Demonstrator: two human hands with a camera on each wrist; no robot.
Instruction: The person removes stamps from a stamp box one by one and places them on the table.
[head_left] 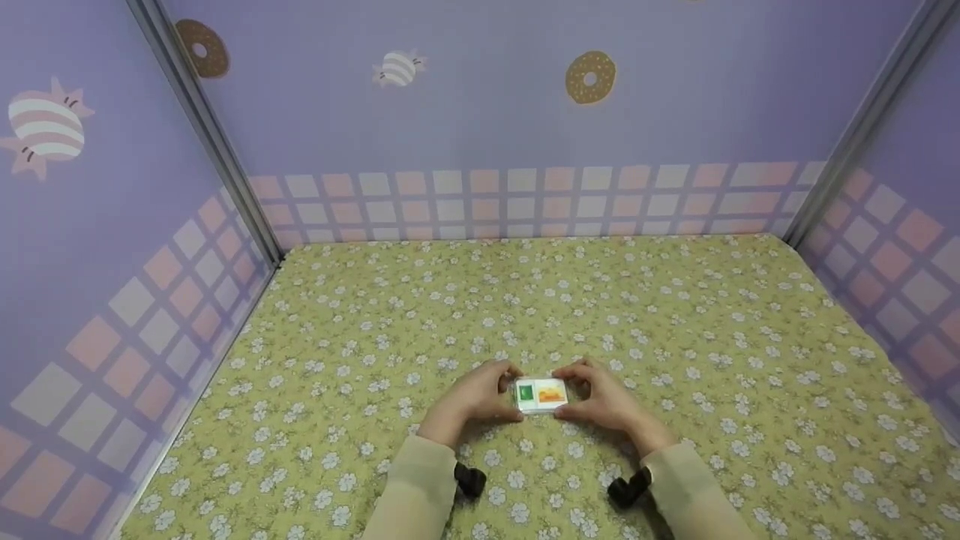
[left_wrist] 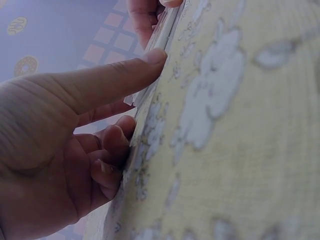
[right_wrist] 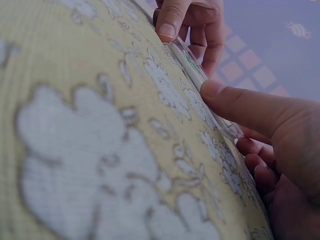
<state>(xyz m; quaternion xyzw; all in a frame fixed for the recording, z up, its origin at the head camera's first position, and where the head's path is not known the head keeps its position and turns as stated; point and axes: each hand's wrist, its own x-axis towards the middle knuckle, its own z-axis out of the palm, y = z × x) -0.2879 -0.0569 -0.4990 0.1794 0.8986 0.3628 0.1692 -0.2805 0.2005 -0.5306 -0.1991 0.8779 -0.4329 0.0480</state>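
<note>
A small flat, clear-edged rectangular case [head_left: 541, 395] with white, green and orange on its top lies on the flowered cloth. My left hand [head_left: 480, 394] pinches its left end, thumb along the near edge and forefinger at the far corner. From the other side my right hand [head_left: 604, 399] grips the right end in the same way. In the left wrist view only the thin side of the case [left_wrist: 161, 37] shows beyond the thumb. The right wrist view has the case's long edge [right_wrist: 189, 64] close to the cloth, with the other fingers curled beside it.
Yellow-green cloth with white flowers [head_left: 525, 300] covers the table. Purple walls [head_left: 487, 112] with pink and white squares stand at the back and both sides, with grey metal posts [head_left: 217, 142] in the corners. Black wrist mounts [head_left: 628, 489] sit by both sleeves.
</note>
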